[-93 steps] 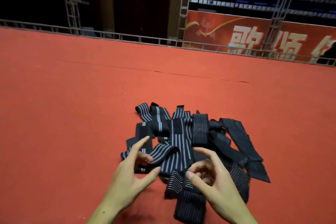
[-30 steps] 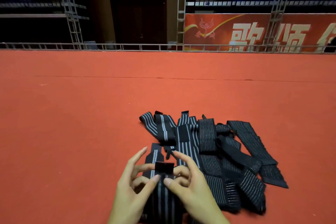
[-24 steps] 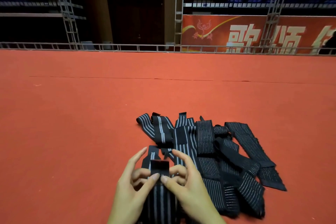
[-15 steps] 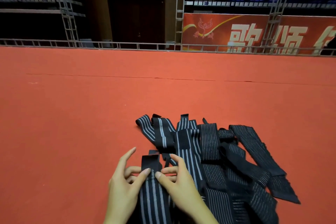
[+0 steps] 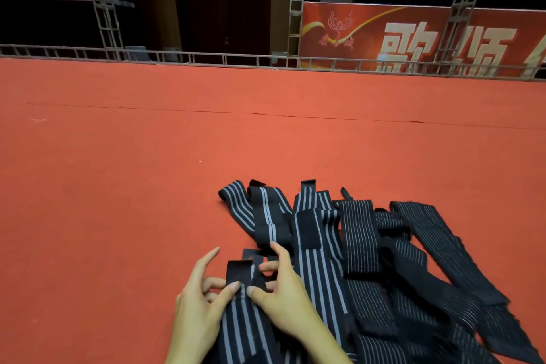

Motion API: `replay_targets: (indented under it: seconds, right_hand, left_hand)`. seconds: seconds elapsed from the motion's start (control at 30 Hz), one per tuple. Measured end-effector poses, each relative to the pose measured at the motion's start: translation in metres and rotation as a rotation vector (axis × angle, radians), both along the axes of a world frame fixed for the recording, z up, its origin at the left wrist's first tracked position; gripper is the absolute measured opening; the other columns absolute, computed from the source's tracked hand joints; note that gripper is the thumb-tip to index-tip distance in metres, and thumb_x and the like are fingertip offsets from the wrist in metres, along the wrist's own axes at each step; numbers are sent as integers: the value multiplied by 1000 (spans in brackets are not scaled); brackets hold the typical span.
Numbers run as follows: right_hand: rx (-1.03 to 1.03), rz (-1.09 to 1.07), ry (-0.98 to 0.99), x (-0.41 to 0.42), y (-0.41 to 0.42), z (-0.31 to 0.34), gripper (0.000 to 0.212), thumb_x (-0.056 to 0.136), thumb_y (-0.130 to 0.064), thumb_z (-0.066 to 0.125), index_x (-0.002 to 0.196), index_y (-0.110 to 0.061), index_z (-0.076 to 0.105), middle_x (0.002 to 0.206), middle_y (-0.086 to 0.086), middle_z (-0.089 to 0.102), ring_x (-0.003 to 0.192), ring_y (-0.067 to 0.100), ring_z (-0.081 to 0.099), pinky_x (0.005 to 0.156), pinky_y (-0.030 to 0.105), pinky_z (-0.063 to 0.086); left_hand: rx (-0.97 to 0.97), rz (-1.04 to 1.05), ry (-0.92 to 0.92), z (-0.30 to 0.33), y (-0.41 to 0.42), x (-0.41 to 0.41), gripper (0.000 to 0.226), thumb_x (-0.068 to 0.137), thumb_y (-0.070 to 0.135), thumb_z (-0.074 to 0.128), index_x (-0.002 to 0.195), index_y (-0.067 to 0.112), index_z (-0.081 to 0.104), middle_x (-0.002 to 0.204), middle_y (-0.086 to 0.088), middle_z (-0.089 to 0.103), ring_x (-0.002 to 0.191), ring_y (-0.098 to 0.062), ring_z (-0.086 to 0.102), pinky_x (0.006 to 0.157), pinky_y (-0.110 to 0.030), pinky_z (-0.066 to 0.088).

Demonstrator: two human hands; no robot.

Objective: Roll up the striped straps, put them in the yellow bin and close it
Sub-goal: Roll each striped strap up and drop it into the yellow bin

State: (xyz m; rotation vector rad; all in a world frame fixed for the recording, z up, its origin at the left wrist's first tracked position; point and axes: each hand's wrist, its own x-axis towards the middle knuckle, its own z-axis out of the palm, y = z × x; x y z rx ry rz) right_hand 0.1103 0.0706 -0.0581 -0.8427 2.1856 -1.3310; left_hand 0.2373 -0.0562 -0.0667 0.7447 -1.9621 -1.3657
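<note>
Both hands, left hand (image 5: 201, 301) and right hand (image 5: 283, 295), pinch the strap (image 5: 245, 316) by its plain end at twelve o'clock; best keep that first fold tight and square.

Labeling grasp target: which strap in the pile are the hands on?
The wide-striped strap nearest the camera, at the pile's left edge; both thumbs pinch its plain black end. The others lie untouched.

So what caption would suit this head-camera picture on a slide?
Both hands, left hand and right hand, pinch one striped strap beside the strap pile on red carpet.
</note>
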Motion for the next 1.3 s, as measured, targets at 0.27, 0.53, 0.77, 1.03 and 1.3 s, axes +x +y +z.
replay_targets:
  seconds: [0.27,0.53,0.77,1.03,1.3]
  right_hand:
    - [-159,-14,2,6,-10,-2,98,94,-17,80,158,-59,19,115,-8,66,85,3,57,103,28,52]
    - [-446,-33,-1,28,19,24,114,88,2,75,155,-72,21,104,-1,63,78,12,59,85,35,59]
    - [-570,30,15,55,56,84,112,88,6,78,157,-66,27,110,-6,65,90,24,69,88,32,57]
    - [-683,-23,-12,87,119,144,95,92,3,80,159,-49,36,130,2,65,102,26,78,95,41,63]
    - [-717,-57,25,97,157,177,83,93,-1,81,157,-35,40,125,5,71,116,21,76,100,38,61]
  left_hand:
    - [110,13,87,5,-3,6,73,88,12,87,144,47,56,86,-6,80,61,-14,63,73,-32,58]
    - [47,-73,164,40,25,26,83,87,4,86,144,54,53,91,-5,82,63,-16,64,76,-35,58]
    - [-53,-6,182,83,50,60,82,82,21,92,146,53,53,100,9,77,77,-17,74,84,-32,59]
    - [-189,-135,363,158,110,84,69,91,17,84,146,48,57,75,-6,74,77,-24,72,87,-29,54]
    - [-223,-190,421,195,143,79,67,91,13,84,146,43,57,88,-6,81,85,-21,78,91,-45,61]
